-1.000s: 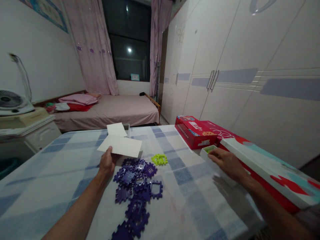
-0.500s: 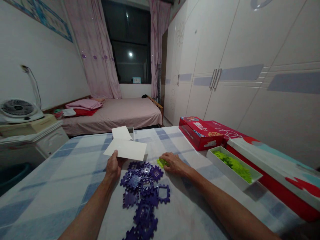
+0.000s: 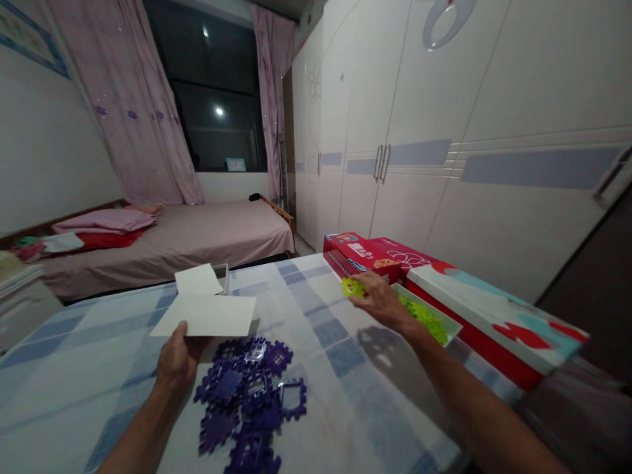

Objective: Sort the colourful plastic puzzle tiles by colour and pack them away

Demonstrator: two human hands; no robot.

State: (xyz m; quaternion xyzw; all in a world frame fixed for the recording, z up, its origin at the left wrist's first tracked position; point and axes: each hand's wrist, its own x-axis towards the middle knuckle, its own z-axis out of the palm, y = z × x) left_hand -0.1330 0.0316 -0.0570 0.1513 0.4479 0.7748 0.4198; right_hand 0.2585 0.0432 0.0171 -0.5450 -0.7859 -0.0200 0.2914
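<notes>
My left hand (image 3: 178,357) grips the near edge of a white card (image 3: 210,316), thumb on top and fingers beneath. Raised over the cloth, my right hand (image 3: 379,299) pinches a yellow-green toothed plastic building piece (image 3: 354,288). A white open box (image 3: 455,324) lies partly behind my right wrist, with many yellow-green pieces (image 3: 423,318) in it. Between my forearms a heap of dark purple toothed square pieces (image 3: 257,395) spreads over the table; some have window-like openings. Another white card (image 3: 197,280) rests on a small box (image 3: 224,276) just beyond the held card.
A red printed box (image 3: 363,253) and a long red and white box (image 3: 474,296) line the table's right side. The checked tablecloth (image 3: 316,316) covers the table. Beyond stand a bed (image 3: 217,230) and a white wardrobe (image 3: 419,197).
My right hand has lifted the yellow-green piece from beside the purple heap and carried it right, toward the white box. My left hand still holds the card. The view has turned right.
</notes>
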